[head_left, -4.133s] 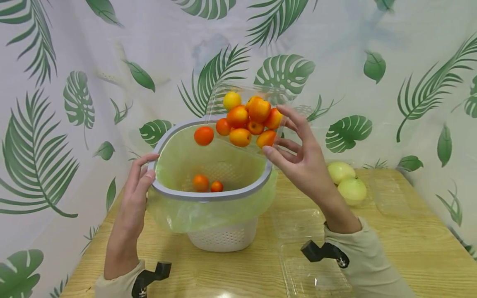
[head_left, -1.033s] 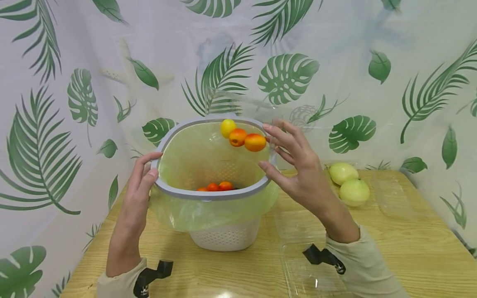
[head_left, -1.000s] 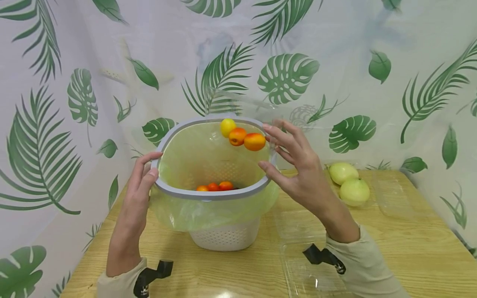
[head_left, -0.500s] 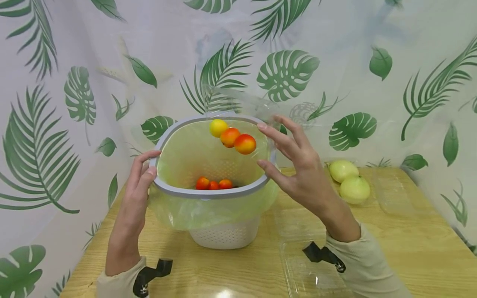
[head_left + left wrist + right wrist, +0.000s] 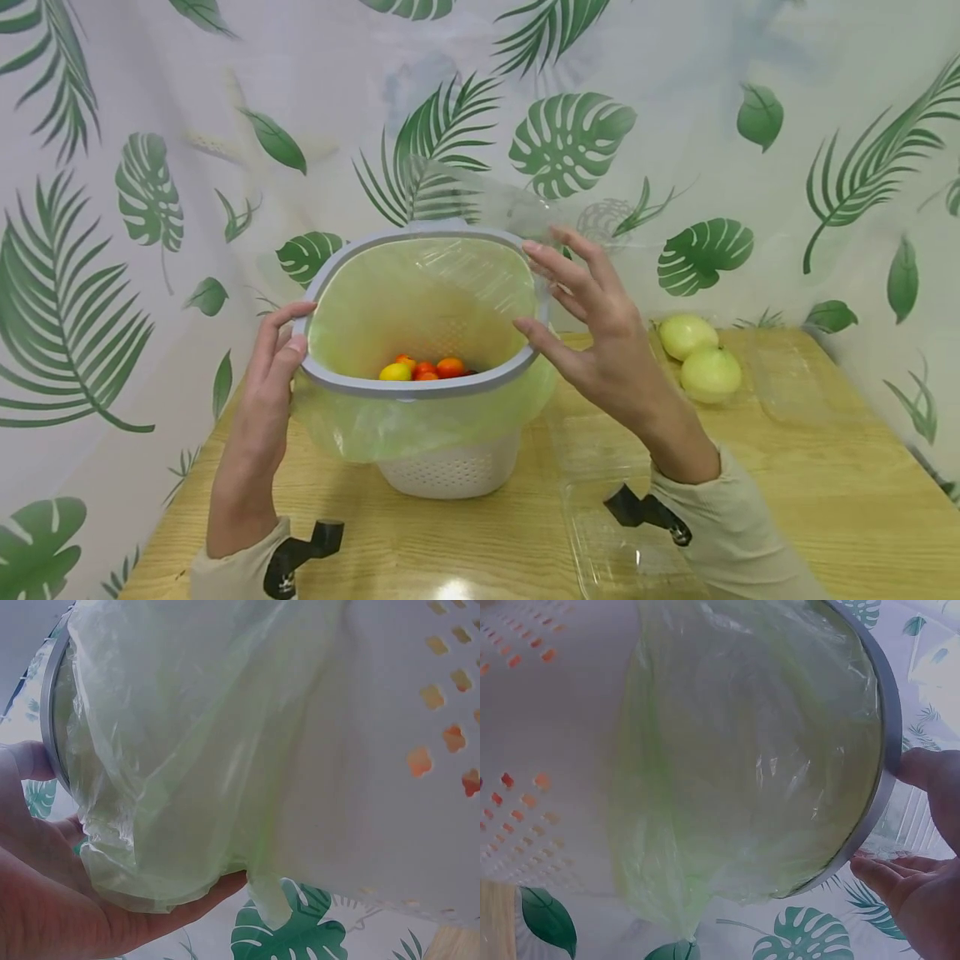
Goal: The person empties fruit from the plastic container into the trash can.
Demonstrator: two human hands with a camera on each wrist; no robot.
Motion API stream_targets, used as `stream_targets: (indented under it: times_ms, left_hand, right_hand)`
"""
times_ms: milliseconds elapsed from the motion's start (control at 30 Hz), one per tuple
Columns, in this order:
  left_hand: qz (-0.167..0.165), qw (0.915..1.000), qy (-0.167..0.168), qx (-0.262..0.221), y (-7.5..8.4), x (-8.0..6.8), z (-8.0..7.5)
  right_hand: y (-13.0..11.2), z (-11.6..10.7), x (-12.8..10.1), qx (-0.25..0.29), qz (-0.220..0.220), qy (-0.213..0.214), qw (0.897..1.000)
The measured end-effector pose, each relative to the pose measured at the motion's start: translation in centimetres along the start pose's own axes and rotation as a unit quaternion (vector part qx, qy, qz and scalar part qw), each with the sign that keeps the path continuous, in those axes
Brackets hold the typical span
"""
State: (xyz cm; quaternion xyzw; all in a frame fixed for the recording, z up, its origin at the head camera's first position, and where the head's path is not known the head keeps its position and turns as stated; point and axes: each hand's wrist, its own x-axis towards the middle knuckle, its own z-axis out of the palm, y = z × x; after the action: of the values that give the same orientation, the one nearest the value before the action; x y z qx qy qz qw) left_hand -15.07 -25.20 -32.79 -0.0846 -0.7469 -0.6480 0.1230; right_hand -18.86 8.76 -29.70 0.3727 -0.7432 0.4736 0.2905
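A white perforated basket (image 5: 450, 471) with a grey rim stands on the table, lined with a pale green plastic bag (image 5: 360, 425) folded out over the rim. My left hand (image 5: 251, 425) grips the rim at the left, thumb on the near side. Several small red, orange and yellow fruits (image 5: 450, 367) lie inside; the near rim hides part of them. My right hand (image 5: 600, 333) holds a clear plastic box (image 5: 495, 196) tipped over the basket's right side, with no fruit visible in it. The right wrist view shows the right-hand fingers (image 5: 885, 877) beside the rim.
Two pale green round fruits (image 5: 711, 375) sit at the back right of the wooden table (image 5: 840, 500). A clear plastic container (image 5: 615, 533) lies at the front right, another clear container (image 5: 795, 379) at the far right. A leaf-patterned curtain (image 5: 675, 167) hangs behind.
Fruit has rolled out of the tilted clear box into the lined basket, the last three within the past half second. The left hand keeps its grip on the rim.
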Motion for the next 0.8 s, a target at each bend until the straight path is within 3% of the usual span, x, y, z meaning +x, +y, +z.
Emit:
stream_targets:
  times_ms: [133, 367, 800]
  left_hand:
    - [0.005, 1.0, 0.004, -0.002, -0.1, 0.0, 0.0]
    - [0.008, 0.9998, 0.017, -0.004, -0.2, 0.0, -0.1]
    - [0.012, 0.9997, 0.017, -0.017, -0.2, 0.5, -0.2]
  right_hand:
    - [-0.3, -0.5, -0.4, 0.08, 0.028, 0.021, 0.996]
    - [-0.3, -3.0, -1.0, 0.192, 0.05, 0.066, 0.978]
    - [3.2, -8.9, -4.8, 0.302, 0.101, 0.148, 0.936]
